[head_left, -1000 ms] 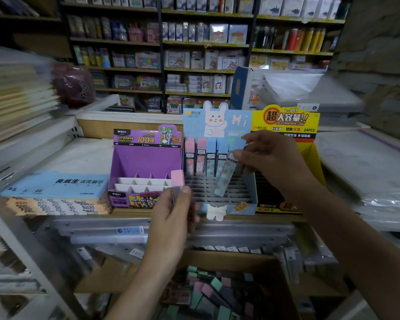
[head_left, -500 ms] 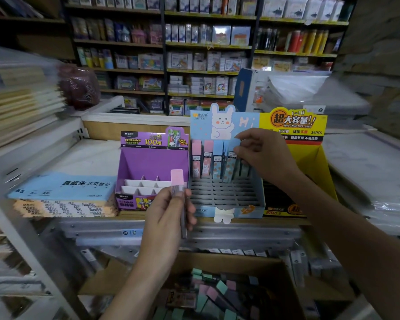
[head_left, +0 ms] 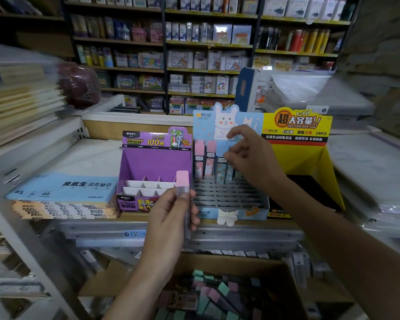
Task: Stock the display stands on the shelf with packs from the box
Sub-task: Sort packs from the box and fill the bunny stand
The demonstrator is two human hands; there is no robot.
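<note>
The left hand (head_left: 171,218) holds a pink-capped pack (head_left: 182,181) upright in a closed grip, just in front of the blue display stand (head_left: 229,197). The right hand (head_left: 249,160) curls over the far-row packs (head_left: 209,162); whether it pinches one is unclear. A careless brush could topple those slim packs, or seat the next one crooked.

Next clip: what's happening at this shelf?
A person is stocking the blue bunny stand. The left hand holds a pink-capped pack upright. The right hand is at the stand's back row, where a few packs stand; whether it pinches one is unclear. Most slots are empty, and more lie in the cardboard box below.
</note>
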